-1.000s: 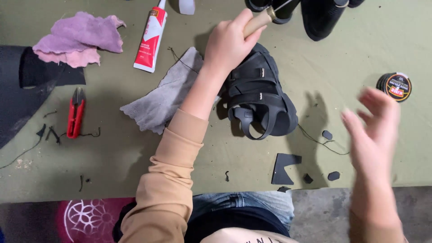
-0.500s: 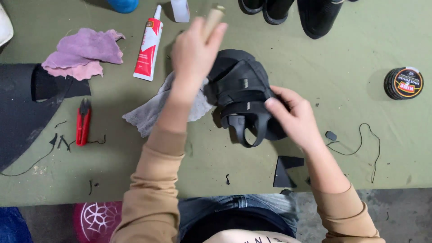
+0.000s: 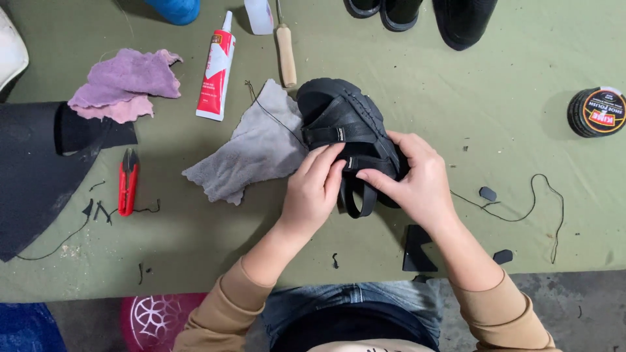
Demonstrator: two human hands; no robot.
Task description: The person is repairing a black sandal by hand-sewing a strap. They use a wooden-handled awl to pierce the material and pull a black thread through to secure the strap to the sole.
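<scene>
On the green counter [image 3: 195, 248], just right of a grey cloth [image 3: 251, 146], the left hand [image 3: 313, 192] pinches a strap of the black strappy sandal [image 3: 345, 120] while the right hand [image 3: 417, 179] curls its fingers [image 3: 378, 179] around its heel side; it looks light, floppy in the straps, firmest at the sole.

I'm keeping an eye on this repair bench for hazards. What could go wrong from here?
The loose black thread runs under the black sandal that the left hand and right hand grip; it might snag. The wooden-handled tool and glue tube lie close and could get knocked.
</scene>
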